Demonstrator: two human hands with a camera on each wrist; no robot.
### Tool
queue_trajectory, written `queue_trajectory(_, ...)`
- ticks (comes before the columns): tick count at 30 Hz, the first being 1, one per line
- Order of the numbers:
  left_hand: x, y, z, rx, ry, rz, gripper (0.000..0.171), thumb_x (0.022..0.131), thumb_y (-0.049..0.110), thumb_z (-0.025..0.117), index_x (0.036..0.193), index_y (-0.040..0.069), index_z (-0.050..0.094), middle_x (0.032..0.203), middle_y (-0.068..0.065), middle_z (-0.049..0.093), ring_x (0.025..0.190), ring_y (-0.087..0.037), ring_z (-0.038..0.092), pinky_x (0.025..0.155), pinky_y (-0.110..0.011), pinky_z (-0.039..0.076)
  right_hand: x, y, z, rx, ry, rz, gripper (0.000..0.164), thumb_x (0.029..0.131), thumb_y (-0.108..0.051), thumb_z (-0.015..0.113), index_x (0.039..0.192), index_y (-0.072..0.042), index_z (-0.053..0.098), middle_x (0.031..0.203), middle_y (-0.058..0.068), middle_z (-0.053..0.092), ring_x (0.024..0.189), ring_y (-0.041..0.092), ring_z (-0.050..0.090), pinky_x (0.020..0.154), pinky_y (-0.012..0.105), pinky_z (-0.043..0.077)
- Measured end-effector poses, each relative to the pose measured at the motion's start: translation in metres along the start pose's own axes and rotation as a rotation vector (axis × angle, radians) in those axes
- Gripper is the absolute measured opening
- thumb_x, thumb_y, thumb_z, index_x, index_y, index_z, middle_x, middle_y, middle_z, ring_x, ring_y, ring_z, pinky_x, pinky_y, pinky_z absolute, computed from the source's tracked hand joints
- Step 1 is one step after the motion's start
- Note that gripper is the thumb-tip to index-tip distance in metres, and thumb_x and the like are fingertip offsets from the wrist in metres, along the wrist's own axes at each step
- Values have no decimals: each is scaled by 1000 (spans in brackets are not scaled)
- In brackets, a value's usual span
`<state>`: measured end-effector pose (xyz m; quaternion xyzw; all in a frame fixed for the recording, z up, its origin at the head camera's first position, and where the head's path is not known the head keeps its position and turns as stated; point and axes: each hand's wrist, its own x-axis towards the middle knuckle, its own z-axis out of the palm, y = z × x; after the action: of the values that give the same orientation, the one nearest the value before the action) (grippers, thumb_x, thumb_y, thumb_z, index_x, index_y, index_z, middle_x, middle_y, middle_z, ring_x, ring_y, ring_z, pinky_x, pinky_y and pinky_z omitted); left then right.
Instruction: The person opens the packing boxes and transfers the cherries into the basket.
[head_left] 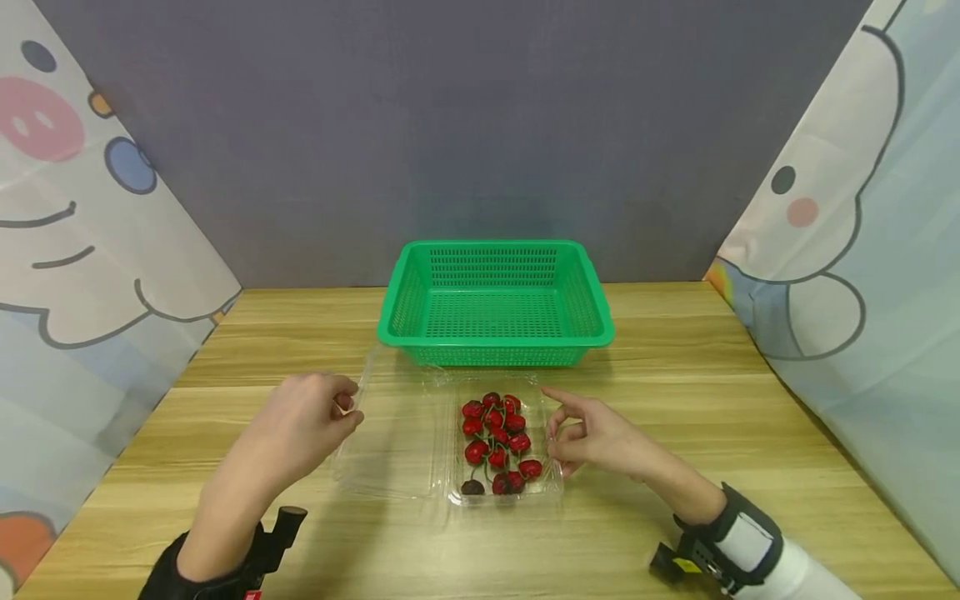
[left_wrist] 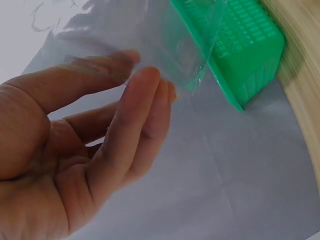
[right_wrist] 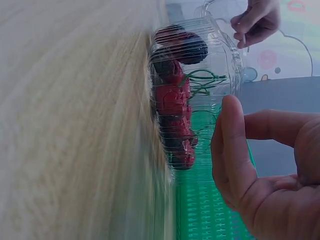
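Observation:
A clear plastic clamshell box [head_left: 454,467] lies unfolded on the table, its hinged lid [head_left: 390,442] to the left. Red cherries with green stems [head_left: 498,437] lie in its right half, some of them dark. My left hand [head_left: 311,421] pinches the lid's outer left edge between thumb and fingertips; the left wrist view shows the thin film of the lid [left_wrist: 165,45] at the fingertips. At the box's right rim, my right hand [head_left: 600,433] has thumb and bent fingers against the edge, with the index finger straighter. Fingers partly hide that contact in the right wrist view.
Behind the box stands a green perforated basket [head_left: 495,342] with nothing in it. A grey wall [head_left: 480,125] rises behind the table [head_left: 697,375], and cartoon-printed panels [head_left: 825,250] close off both sides.

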<state>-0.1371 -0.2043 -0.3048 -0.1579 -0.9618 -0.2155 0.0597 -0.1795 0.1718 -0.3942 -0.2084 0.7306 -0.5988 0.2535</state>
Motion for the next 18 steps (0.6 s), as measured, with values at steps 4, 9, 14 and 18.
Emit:
queue_trajectory(4,2,-7,3,60,-69,-29,24,83,1,74,69,10,57,68,6,52,61,-12,48,55,-33,43,0,1,-1,2,1,-5,88,92,11,65,161,7,10,110,25,51,72,21,66,65,40,62)
queue_trajectory(9,3,-13,11,94,-187,-74,45,82,-1,71,64,17,34,64,6,24,59,-12,23,55,-29,22,1,2,-1,10,2,-3,88,92,11,65,161,6,11,110,25,49,71,20,66,65,40,62)
queue_trajectory(14,4,-16,16,106,-245,-101,39,79,-5,69,63,15,39,62,5,31,57,-12,28,53,-27,27,1,3,0,12,6,6,87,92,9,65,162,5,12,110,24,49,72,20,66,65,40,62)
queue_trajectory(18,5,-16,20,129,-270,-108,32,80,-5,72,67,10,47,65,1,41,60,-15,37,55,-29,34,0,3,-1,6,10,6,86,92,9,64,161,5,13,109,20,48,72,20,65,65,39,62)
